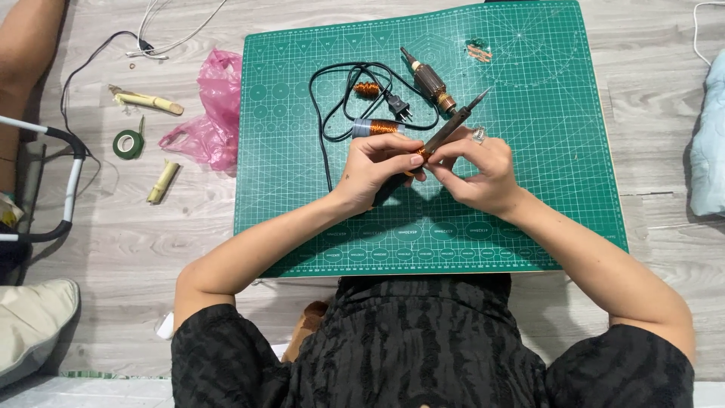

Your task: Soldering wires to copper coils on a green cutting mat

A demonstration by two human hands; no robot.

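Copper wire sits partly wound on the soldering iron (pixel 447 128) above the green mat (pixel 559 151); both our left hand (pixel 375 171) and right hand (pixel 483 175) pinch it, fingers pressed together, more winding left.

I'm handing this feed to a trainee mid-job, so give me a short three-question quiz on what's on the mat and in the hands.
1. True or false: both hands hold the slim dark soldering iron over the green gridded cutting mat.
2. Which lies nearest the iron's tip: A) round green tape roll, B) brown cylindrical motor armature, C) crumpled pink plastic bag?
3. What sits off the mat, left of it, beside the tape roll?

Key
1. True: left hand and right hand meet on it.
2. B
3. Pale yellow-green stalk pieces.
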